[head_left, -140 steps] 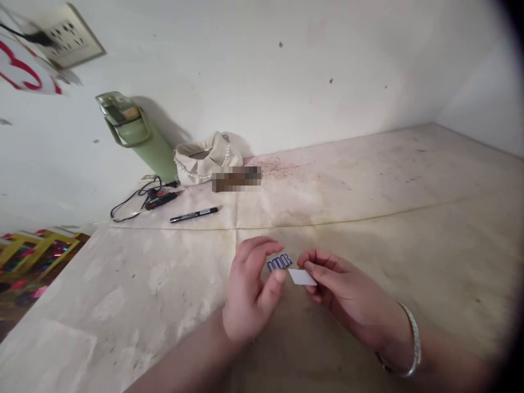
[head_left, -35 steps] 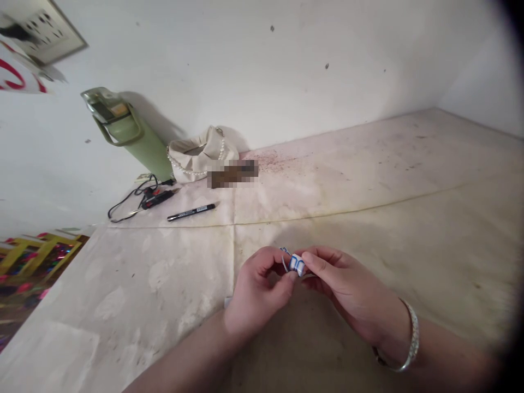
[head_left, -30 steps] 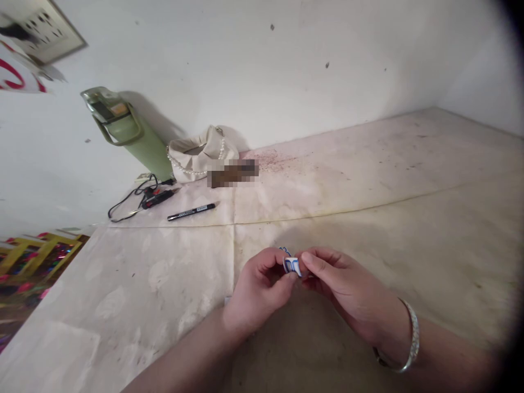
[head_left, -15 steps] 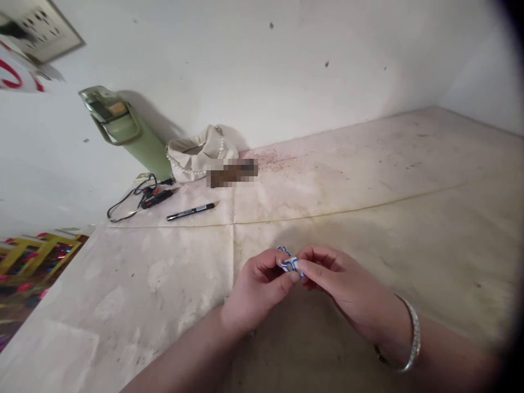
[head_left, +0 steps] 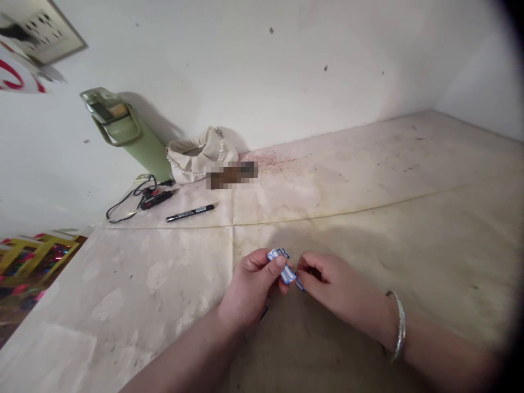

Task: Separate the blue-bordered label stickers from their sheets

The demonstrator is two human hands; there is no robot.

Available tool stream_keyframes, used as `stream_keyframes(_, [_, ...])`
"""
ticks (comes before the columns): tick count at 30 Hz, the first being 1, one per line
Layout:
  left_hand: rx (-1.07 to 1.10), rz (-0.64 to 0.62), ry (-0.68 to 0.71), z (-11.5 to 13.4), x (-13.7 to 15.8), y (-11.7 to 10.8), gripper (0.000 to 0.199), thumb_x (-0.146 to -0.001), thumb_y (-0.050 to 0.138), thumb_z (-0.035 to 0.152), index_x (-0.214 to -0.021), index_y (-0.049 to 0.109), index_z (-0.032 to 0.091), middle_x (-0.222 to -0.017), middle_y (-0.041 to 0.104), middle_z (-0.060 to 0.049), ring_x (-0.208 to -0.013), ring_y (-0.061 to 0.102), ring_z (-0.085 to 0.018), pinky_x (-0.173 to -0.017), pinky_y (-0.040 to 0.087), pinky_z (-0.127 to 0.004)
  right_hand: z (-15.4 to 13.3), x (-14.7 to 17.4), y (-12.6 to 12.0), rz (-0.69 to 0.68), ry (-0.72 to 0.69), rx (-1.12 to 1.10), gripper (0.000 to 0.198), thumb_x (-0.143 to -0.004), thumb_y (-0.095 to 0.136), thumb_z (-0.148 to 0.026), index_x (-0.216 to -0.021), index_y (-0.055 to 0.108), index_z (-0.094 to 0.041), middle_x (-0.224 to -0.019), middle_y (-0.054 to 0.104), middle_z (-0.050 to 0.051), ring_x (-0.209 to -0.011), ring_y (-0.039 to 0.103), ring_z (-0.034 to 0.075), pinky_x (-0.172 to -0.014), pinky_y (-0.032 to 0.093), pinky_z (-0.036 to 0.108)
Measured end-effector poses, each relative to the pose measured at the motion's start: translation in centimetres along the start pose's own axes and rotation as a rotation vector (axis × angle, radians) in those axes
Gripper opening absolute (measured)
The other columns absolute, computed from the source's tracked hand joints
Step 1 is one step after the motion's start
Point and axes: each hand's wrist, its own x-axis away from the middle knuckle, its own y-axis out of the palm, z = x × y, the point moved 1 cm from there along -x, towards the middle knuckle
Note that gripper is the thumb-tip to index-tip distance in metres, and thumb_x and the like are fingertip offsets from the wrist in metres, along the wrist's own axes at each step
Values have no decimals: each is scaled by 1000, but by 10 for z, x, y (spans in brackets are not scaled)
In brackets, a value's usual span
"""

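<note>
Between thumb and fingers, my left hand (head_left: 256, 281) pinches a small strip of white, blue-bordered sticker labels (head_left: 287, 274). The strip slants down to the right, and part of it is hidden behind the fingers. My right hand (head_left: 333, 281) is closed at the strip's lower end, with thumb and index finger on a small blue-edged piece (head_left: 301, 285). Whether that piece is still joined to the strip, I cannot tell. Another blue edge (head_left: 264, 313) shows below my left hand.
A black marker pen (head_left: 190, 213) lies on the stained cloth-covered table (head_left: 164, 284). Behind it are a corded hot glue gun (head_left: 155, 199), a green bottle (head_left: 137, 139), a cream bag (head_left: 192, 155) with a pearl strap and a blurred-out brown object (head_left: 231, 176). A wall borders the back.
The label strip has turned and more of its face shows. My right hand has shifted slightly down and right, and my left thumb now lies across the strip.
</note>
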Motion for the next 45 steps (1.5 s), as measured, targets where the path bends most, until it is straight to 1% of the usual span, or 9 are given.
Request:
stream_keyframes(6, [35,35,25,-1,-1,2,36,-84,56,47,-77,68,13,-60,55,0,-54,44,-8,-55,35,-21,0,1,-1,105,-81,2,23,-88,44,-32,-71,56,-22,-72,59,2,-70,53,18,-64,37,32])
stream_keyframes(9, [71,26,26,-1,-1,3,37,-87,53,46,-79,67,13,-60,52,1,-54,42,-8,-54,33,-21,-5,2,-2,40,-113,-201,32,-90,41,-39,-68,56,-23,-65,55,0,-64,51,16,-62,37,30])
stream_keyframes(13, [47,-1,23,0,0,2,35,-87,53,46,-84,67,14,-61,50,1,-54,41,-8,-54,33,-21,-11,3,-1,-83,-70,-445,23,-87,50,-40,-79,64,-24,-69,58,-3,-57,45,12,-57,36,26])
stream_keyframes(23, [69,19,16,0,0,2,30,-77,67,43,-78,52,17,-64,48,3,-57,41,-8,-55,32,-20,-7,4,0,-89,-51,-498,26,-84,53,-39,-66,60,-21,-55,40,-5,-51,33,10,-49,28,25])
stream_keyframes(31, [-16,-69,35,1,1,2,26,-85,57,42,-86,55,17,-72,52,1,-61,45,-8,-59,37,-22,-8,4,0,-92,-45,-474,25,-85,50,-38,-69,60,-21,-56,39,-4,-53,33,11,-50,27,26])
stream_keyframes(35, [-91,-5,136,3,2,2,26,-82,62,36,-102,54,21,-84,56,1,-70,51,-11,-65,40,-23,-8,4,2,-78,-30,-473,26,-84,51,-37,-65,56,-21,-56,38,-5,-53,33,11,-51,27,26])
stream_keyframes(38, [-305,34,224,7,5,2,20,-85,59,36,-92,62,18,-83,59,-2,-77,53,-14,-72,41,-25,-8,4,2,-74,17,-474,25,-82,53,-38,-64,56,-21,-55,39,-5,-52,34,11,-50,27,26])
stream_keyframes(42, [-470,-36,356,13,10,2,36,-91,44,43,-85,66,16,-74,58,-3,-72,51,-16,-69,40,-26,-8,3,2,-60,45,-496,24,-81,54,-38,-65,58,-21,-56,44,-4,-54,38,11,-51,29,26])
stream_keyframes(45, [-513,-66,379,15,10,3,31,-88,50,41,-82,66,16,-74,59,-4,-72,52,-16,-68,40,-26,-10,2,1,-44,94,-529,21,-80,54,-36,-65,58,-22,-57,47,-4,-54,41,12,-52,31,26])
